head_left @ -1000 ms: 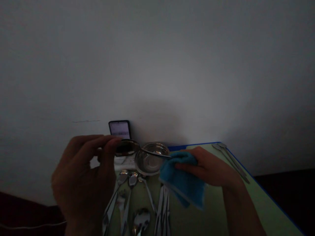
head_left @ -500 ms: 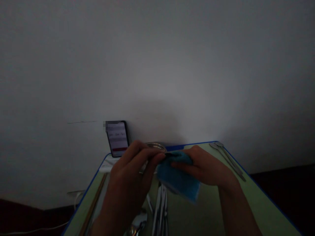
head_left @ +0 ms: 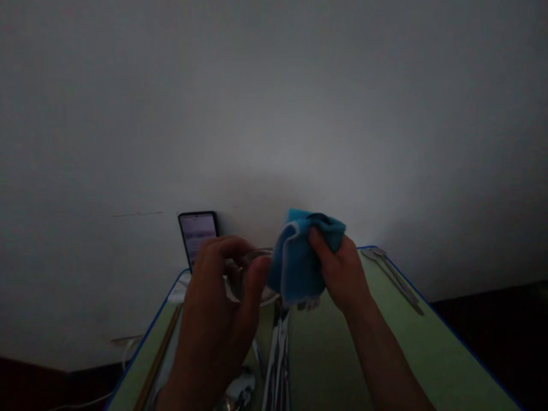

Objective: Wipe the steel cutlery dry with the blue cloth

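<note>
The light is dim. My right hand [head_left: 342, 274] is closed on a blue cloth [head_left: 297, 262], raised above the green table [head_left: 342, 354]. A small metal end, apparently the spoon [head_left: 306, 305], pokes out under the cloth. My left hand [head_left: 218, 314] has its fingers curled, thumb tip against the cloth's left edge; it seems to pinch the spoon's other end, mostly hidden. A steel bowl [head_left: 257, 257] shows partly behind both hands.
A phone [head_left: 197, 234] with a lit screen leans on the wall at the table's back left. Two spoons [head_left: 394, 277] lie at the back right. Several pieces of cutlery [head_left: 278, 354] lie below my hands. Chopsticks [head_left: 158, 359] run along the left edge.
My right hand has lifted and turned the blue cloth upright, bunching it. My left hand came in from the left and now sits close against the cloth.
</note>
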`<state>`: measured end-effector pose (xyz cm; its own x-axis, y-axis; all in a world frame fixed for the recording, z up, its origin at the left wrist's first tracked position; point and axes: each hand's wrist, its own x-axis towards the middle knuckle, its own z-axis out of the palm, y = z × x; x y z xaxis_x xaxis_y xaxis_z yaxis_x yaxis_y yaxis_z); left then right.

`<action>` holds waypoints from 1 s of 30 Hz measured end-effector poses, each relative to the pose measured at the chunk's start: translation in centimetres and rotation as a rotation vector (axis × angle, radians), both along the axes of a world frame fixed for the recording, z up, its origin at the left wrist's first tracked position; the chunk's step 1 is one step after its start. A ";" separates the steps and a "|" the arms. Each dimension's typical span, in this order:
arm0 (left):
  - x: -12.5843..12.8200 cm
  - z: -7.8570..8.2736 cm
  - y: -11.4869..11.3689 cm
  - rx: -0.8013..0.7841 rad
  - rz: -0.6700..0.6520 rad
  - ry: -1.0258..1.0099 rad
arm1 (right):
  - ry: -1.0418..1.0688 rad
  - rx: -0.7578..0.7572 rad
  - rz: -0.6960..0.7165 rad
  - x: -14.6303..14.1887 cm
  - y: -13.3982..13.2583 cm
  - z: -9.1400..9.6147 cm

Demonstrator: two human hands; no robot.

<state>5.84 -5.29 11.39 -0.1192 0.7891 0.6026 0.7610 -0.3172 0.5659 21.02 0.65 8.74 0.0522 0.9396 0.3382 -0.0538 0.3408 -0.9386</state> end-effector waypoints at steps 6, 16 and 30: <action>-0.1 -1.6 -0.1 -0.523 -0.449 0.289 | 0.516 -0.234 -0.035 -2.0 0.2 -0.5; -4.7 -1.4 -0.2 -0.415 -0.342 0.242 | -0.032 0.060 0.026 1.7 0.9 -0.2; -3.3 -0.8 -0.3 -0.354 -0.372 0.224 | 0.121 -0.071 -0.306 -0.6 0.3 -1.1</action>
<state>2.52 -5.62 10.54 0.3063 0.9122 0.2723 0.7477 -0.4076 0.5242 20.41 0.98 7.67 0.3712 0.8951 0.2469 -0.0716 0.2927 -0.9535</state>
